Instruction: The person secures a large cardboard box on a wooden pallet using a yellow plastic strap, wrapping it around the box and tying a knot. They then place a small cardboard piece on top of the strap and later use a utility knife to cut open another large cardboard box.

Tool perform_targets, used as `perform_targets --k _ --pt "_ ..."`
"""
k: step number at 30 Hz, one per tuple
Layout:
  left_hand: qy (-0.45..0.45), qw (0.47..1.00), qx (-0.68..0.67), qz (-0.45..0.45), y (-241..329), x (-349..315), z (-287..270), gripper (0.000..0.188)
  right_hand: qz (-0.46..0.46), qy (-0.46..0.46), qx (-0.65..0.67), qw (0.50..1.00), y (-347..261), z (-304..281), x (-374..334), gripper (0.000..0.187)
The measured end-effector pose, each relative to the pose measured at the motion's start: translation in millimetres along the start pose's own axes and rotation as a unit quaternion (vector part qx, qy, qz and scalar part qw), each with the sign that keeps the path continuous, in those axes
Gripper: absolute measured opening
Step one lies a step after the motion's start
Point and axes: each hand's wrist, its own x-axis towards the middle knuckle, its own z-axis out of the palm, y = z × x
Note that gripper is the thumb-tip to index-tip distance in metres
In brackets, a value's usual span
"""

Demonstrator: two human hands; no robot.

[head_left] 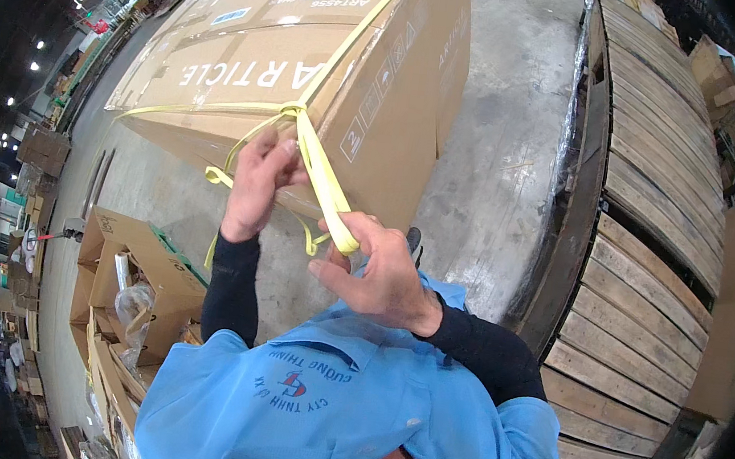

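A yellow strap [322, 164] runs over the large brown carton [240, 57] and is knotted at its near top corner. My right hand [381, 271] grips a folded length of this strap, which stretches taut down from the knot. Just below the knot, my left hand [263, 178] is closed with curled fingers on the strap; its fingertips are partly hidden. Loose strap loops and a tail hang beside and below my left hand.
Wooden slatted pallets [639, 285] stand on the right, past a strip of concrete floor [503, 145]. At lower left is an open carton [142, 282] with plastic wrap and cardboard scraps. More cartons line the far left.
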Motion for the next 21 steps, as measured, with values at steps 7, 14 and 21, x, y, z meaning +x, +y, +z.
perform_targets --k 7,14,21 --pt "-0.045 0.747 0.549 0.372 -3.8 56.9 -64.7 0.033 0.066 -0.004 0.072 0.995 3.1 10.4 -9.5 0.039" --pt "-0.106 0.785 0.535 0.295 13.4 64.0 -53.1 0.052 0.051 -0.013 0.091 0.994 2.0 -8.3 -15.8 0.038" --pt "0.014 0.770 0.546 0.330 -8.9 35.1 -42.6 0.041 0.030 0.003 0.108 0.994 15.4 -10.7 -35.3 0.038"
